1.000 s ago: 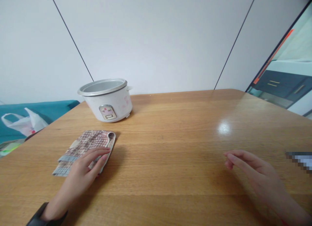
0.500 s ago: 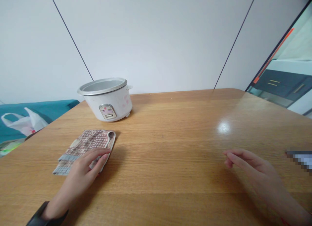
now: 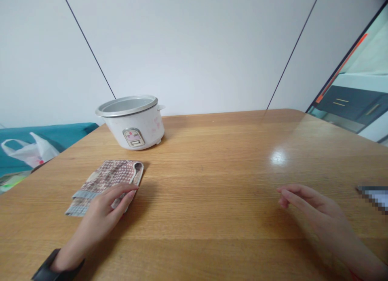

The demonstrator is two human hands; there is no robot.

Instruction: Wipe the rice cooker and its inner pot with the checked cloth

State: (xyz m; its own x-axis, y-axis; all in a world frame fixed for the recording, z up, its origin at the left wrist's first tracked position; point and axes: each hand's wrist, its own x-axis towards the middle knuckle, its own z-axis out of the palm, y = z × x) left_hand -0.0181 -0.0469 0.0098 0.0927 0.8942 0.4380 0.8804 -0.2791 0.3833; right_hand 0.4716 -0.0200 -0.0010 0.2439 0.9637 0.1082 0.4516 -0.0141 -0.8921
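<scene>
Lying flat on the wooden table (image 3: 212,159), toward your left and a little in front of the rice cooker (image 3: 131,122), the folded patterned cloth (image 3: 104,184) is the thing under your hand; your left hand (image 3: 101,212) rests on its near right edge with the fingers (image 3: 121,191) stretched out flat, pressing rather than gripping, so nothing is pinched; your right hand (image 3: 306,204) is well apart from it on the right side of the table, open and loosely curved, holding nothing. I'd judge the cloth soft, light and limp; it should slide easily on the smooth varnished top and will sag or unfold if you lift it by one corner, so the folded edge under your fingertips, or the bound rim at its far end, looks like the better place to take hold. The cooker stands upright and open, with no lid on it, its metal rim showing and its control panel facing you; it is near the cloth but not touching it. The tabletop is glossy, with a light glare on the right; a blurred object (image 3: 374,196) lies at the right edge; beyond the left edge a white plastic bag (image 3: 30,151) sits on a teal surface (image 3: 66,133); a plain white wall (image 3: 194,46) stands behind.
</scene>
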